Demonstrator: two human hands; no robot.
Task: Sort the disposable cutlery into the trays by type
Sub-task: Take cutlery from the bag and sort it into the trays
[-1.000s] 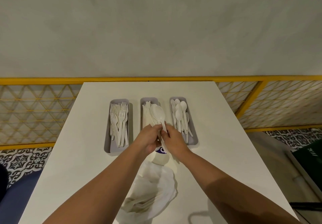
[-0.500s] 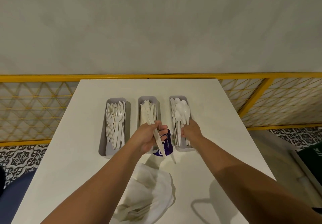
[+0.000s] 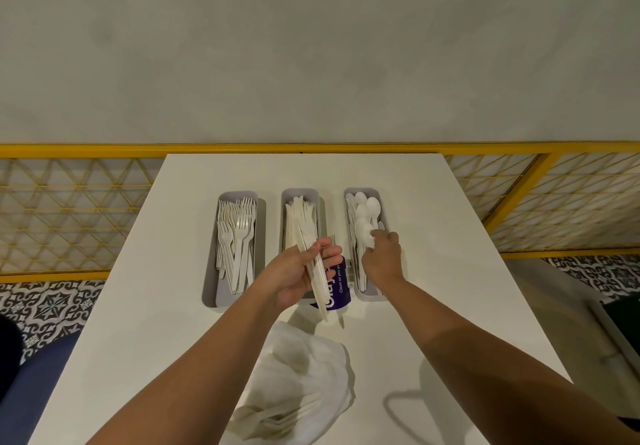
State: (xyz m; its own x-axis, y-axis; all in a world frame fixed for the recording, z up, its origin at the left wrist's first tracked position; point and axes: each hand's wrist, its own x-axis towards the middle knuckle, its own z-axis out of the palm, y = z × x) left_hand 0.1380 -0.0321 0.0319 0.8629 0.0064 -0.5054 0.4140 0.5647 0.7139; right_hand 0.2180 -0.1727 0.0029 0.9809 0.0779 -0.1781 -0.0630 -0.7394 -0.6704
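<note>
Your left hand [image 3: 299, 273] grips a bundle of knives [image 3: 317, 280] loosely over the middle tray [image 3: 285, 198]; one could slip onto the tabletop [image 3: 450, 271]. Your right hand [image 3: 382, 257], fingers curled narrow, now sits lower in the spoon tray [image 3: 375, 192] than 0.5 s ago.

I see three grey trays side by side: left tray [image 3: 210, 271] holds white forks [image 3: 239, 236], middle tray [image 3: 300, 194] white knives [image 3: 301, 219], right tray [image 3: 362, 191] white spoons [image 3: 367, 212]. A plastic bag [image 3: 304, 375] nearby holds unsorted cutlery [image 3: 277, 417].
</note>
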